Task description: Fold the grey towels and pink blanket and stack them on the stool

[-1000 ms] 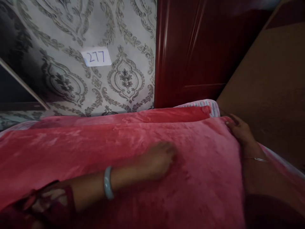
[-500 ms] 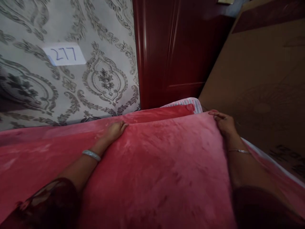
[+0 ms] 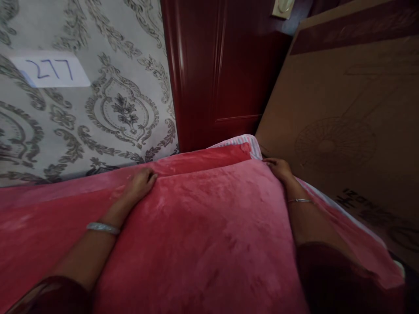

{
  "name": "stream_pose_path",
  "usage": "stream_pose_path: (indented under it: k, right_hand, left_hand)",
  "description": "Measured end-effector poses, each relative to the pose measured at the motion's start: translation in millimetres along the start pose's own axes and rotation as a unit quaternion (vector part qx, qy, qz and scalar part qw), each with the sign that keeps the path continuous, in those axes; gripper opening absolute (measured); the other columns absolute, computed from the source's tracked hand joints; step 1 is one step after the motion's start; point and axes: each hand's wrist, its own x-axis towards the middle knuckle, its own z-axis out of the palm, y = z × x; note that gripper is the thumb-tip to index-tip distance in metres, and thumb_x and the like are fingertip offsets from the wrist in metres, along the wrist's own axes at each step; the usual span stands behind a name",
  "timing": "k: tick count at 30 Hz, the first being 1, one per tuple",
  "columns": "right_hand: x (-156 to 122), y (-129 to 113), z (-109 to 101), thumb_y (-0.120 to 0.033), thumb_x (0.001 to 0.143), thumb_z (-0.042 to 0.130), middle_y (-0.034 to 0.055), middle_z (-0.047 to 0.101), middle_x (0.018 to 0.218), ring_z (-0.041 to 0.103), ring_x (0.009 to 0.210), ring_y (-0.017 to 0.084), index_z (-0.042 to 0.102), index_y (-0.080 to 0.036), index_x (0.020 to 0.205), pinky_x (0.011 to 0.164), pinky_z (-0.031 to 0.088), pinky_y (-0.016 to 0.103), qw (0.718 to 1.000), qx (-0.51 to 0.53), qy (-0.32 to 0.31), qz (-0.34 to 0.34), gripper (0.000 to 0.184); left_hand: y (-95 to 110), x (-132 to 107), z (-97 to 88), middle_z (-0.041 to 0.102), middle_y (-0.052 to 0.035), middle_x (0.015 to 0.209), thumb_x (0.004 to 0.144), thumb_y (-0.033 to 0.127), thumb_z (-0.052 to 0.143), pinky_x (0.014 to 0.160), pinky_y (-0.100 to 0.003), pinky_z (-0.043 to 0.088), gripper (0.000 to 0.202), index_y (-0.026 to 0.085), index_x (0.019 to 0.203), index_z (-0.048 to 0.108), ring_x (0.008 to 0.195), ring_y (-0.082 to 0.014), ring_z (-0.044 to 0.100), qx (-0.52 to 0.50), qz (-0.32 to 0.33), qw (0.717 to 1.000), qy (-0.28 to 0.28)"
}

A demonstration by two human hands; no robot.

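Observation:
A plush pink-red blanket [image 3: 209, 226] covers most of the lower view, its upper layer ending in a nearly straight far edge. My left hand [image 3: 142, 183] is closed on that edge at its left part, a pale bangle on the wrist. At the far right corner, my right hand [image 3: 278, 168] pinches the same layer; a thin metal bracelet circles that wrist. Between the hands the edge runs fairly taut. Beyond it shows another red layer of the blanket, and a striped pink-and-white cloth [image 3: 253, 144] peeks out beneath at the far corner.
A patterned papered wall [image 3: 127, 109] with a white paper marked 277 [image 3: 52, 69] rises at the far left. Beside it stands a dark red door [image 3: 219, 65]. A large cardboard box [image 3: 330, 104] leans close along the right side, near my right hand.
The view has turned right, so everything sits further left. Both hands keep their hold on the blanket's edge, which has drawn slightly nearer, baring more of the red layer behind it.

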Motion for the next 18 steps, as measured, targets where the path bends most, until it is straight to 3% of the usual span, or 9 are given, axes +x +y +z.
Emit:
stream_pose_path:
  k: [3,5,7,10,13,18]
  right_hand:
    - [0,-18,-15,-0.035,0.09,0.058,0.0124,0.077,0.116,0.071,0.109,0.029,0.079,-0.023,0.119,0.094,0.054,0.039,0.994,-0.109,0.0,-0.015,0.038]
    - [-3,-39,-18,-0.043,0.094,0.055,0.0146,0.072,0.13,0.066,0.121,0.031,0.072,-0.021,0.133,0.1,0.052,0.041,0.987,-0.145,0.015,-0.068,0.048]
    - [-10,-63,-9,-0.049,0.099,0.048,0.0129,0.058,0.15,0.053,0.138,0.033,0.058,-0.022,0.149,0.111,0.045,0.046,0.976,-0.146,-0.002,-0.159,0.058]
    - [-29,-90,19,-0.058,0.103,0.036,0.0052,0.04,0.165,0.033,0.153,0.034,0.041,-0.03,0.16,0.121,0.029,0.058,0.951,-0.163,-0.118,-0.236,0.064]
    - [-45,-97,39,-0.063,0.104,0.028,0.0031,0.034,0.167,0.024,0.156,0.033,0.039,-0.032,0.16,0.124,0.018,0.064,0.937,-0.202,-0.188,-0.215,0.065]
    - [-46,-84,35,-0.062,0.105,0.024,0.003,0.031,0.169,0.02,0.157,0.032,0.038,-0.033,0.16,0.124,0.017,0.064,0.939,-0.223,-0.17,-0.199,0.064]
  left_hand:
    - [9,-9,-11.7,0.07,-0.0143,0.125,0.097,0.037,0.037,0.102,-0.041,0.049,0.041,0.013,0.115,0.066,0.115,-0.0299,0.064,-0.034,0.053,0.997,0.052]
    - [23,-18,-12.1,0.06,-0.0139,0.145,0.1,0.045,0.038,0.114,-0.047,0.042,0.053,0.013,0.137,0.057,0.133,-0.0322,0.055,-0.063,0.126,0.988,0.057]
    - [41,-29,-3.6,0.043,-0.0126,0.162,0.101,0.055,0.039,0.123,-0.052,0.03,0.065,0.017,0.153,0.045,0.148,-0.0344,0.039,-0.068,0.219,0.973,0.025]
    - [64,-41,19.0,0.027,-0.0094,0.17,0.099,0.066,0.039,0.127,-0.058,0.018,0.074,0.027,0.161,0.035,0.157,-0.0359,0.021,-0.043,0.311,0.948,-0.061]
    - [71,-45,36.5,0.021,-0.008,0.172,0.099,0.068,0.037,0.126,-0.063,0.013,0.074,0.03,0.163,0.03,0.159,-0.0371,0.014,-0.029,0.317,0.942,-0.106]
    - [66,-45,41.6,0.02,-0.0067,0.172,0.099,0.068,0.038,0.126,-0.064,0.014,0.073,0.033,0.163,0.028,0.158,-0.0377,0.015,-0.041,0.322,0.942,-0.09]
